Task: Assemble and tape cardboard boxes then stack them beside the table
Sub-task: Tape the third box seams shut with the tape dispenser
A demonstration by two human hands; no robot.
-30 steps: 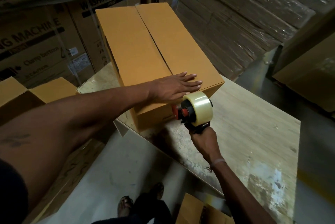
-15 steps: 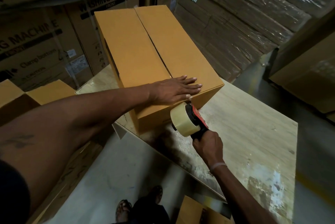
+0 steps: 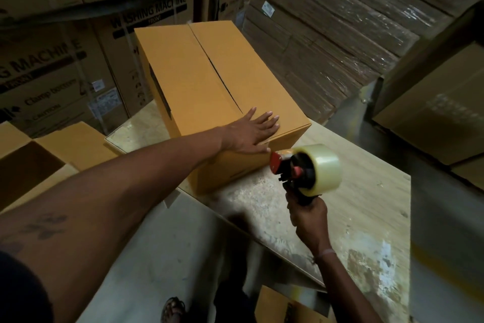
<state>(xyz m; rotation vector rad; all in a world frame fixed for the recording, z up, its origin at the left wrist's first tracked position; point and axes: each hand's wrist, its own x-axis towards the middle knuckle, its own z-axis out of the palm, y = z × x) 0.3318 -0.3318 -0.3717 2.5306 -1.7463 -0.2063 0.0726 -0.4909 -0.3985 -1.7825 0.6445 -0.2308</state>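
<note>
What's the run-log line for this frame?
stage: taping seam | left hand: flat on box top, near end | right hand: grips tape dispenser, nose at box's near edge | seam: untaped | box on table

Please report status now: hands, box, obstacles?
Left hand flat on box, flaps closed. Right hand grips tape dispenser at near end of box. Nothing blocking seam.

Tan cardboard box [image 3: 209,87] is sitting on the wooden table [image 3: 366,191], flaps folded shut, centre seam running lengthwise – no tape visible on it. Tape dispenser [image 3: 303,171] – red and black, clear roll – is hovering just beside the box's near corner.
</note>
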